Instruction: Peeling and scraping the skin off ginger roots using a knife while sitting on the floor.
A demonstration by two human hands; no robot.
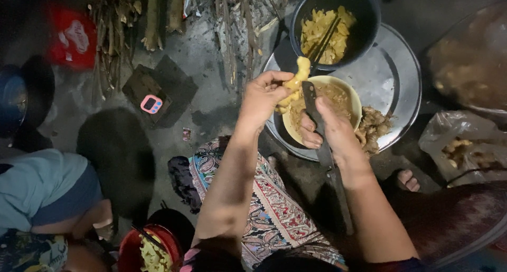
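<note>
My left hand (261,97) holds a peeled yellow piece of ginger (296,82) upright over a cream bowl (353,95). My right hand (332,132) grips a dark knife (311,105), its blade pointing up against the ginger. Brownish peelings fill the bowl. The bowl stands on a round metal tray (393,76). A pile of unpeeled ginger (374,127) lies on the tray beside the bowl.
A black bowl (364,24) of yellow pieces with chopsticks stands at the tray's far side. A plastic bag (465,145) lies right. A pink timer (151,104) rests on a dark block. Another person (47,193) sits at left beside a red bowl (127,251).
</note>
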